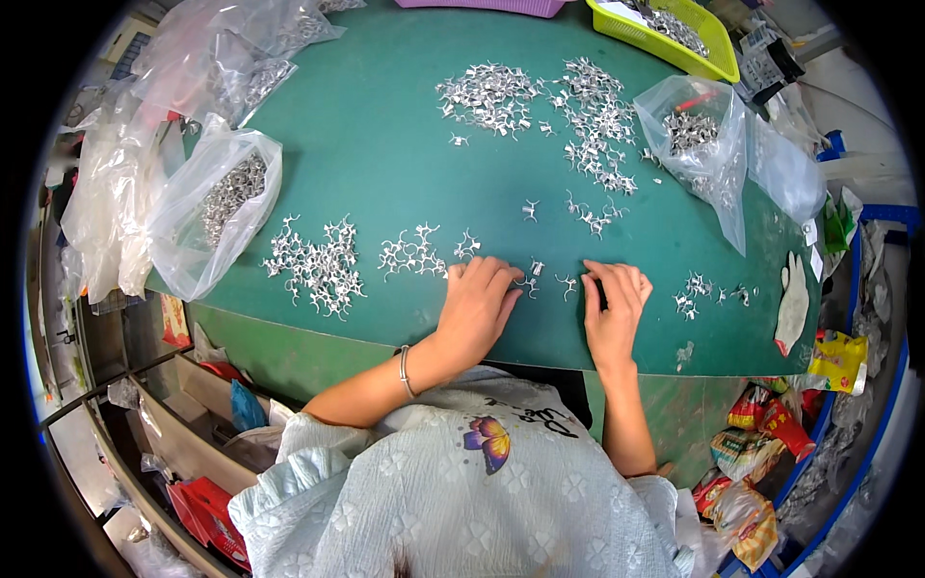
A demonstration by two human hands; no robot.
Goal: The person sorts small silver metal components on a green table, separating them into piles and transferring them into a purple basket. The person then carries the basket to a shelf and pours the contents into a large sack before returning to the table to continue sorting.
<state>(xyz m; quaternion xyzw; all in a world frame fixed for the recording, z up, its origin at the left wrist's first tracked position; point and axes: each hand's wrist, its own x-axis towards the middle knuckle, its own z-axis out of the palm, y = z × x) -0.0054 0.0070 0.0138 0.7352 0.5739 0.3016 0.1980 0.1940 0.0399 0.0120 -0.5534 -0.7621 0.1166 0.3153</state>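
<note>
My left hand (477, 306) rests on the green table, its fingers bent and the thumb a little apart from the forefinger. Right at its fingertips lies a small silvery metal clip (527, 286) with curved prongs; whether they touch, I cannot tell. Another clip (537, 266) sits just beyond it. My right hand (619, 303) hovers low over the table, fingers curved, with a gap between thumb and forefinger and nothing visible in it. Between the hands, nearest the right one, is a single clip (567, 286). A loose group of clips (412, 252) spreads left of my left hand.
Heaps of clips lie at left (316, 265) and far centre (489, 96). Clear plastic bags of metal parts stand left (214, 222) and right (694, 144). A yellow-green basket (718, 53) is at the back right, a white glove (793, 303) by the right edge.
</note>
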